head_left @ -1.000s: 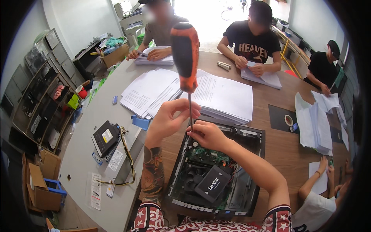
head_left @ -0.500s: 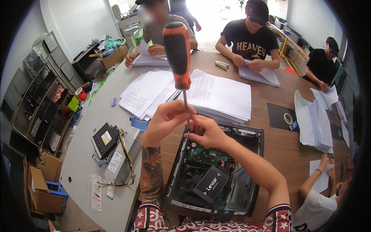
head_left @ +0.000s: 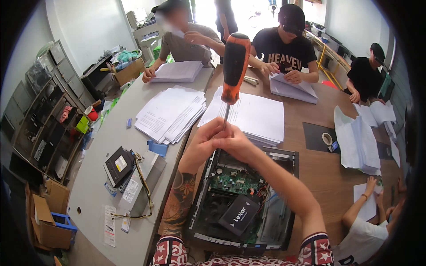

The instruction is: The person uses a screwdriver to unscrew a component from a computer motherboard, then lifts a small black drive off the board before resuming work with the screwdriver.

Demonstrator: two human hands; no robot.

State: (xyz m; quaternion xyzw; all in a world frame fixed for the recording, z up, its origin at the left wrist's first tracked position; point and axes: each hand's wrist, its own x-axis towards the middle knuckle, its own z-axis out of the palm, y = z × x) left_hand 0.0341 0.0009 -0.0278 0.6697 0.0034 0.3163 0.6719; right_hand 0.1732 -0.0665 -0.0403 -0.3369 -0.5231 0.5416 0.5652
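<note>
A screwdriver [head_left: 235, 66] with an orange and black handle stands nearly upright, its handle on top and leaning slightly right. My left hand [head_left: 200, 145] and my right hand [head_left: 236, 142] meet around its metal shaft, fingers closed. They hide the shaft's lower end and tip. Below them lies an opened computer case [head_left: 290, 195] with a green circuit board [head_left: 235, 178] inside. A black solid-state drive [head_left: 240, 215] rests at an angle over the near part of the case, beside several thin wires.
Left of the case are a metal power supply [head_left: 141, 184] with cables and a black optical drive [head_left: 120, 166]. Paper stacks [head_left: 253, 115] lie beyond it. A tape roll [head_left: 327, 139] sits at right. Several people handle paper around the table [head_left: 95, 177].
Both hands and the screwdriver have shifted right, the handle slightly lower in view. My hands are now pressed closer together. The person at far left has raised a hand from the papers.
</note>
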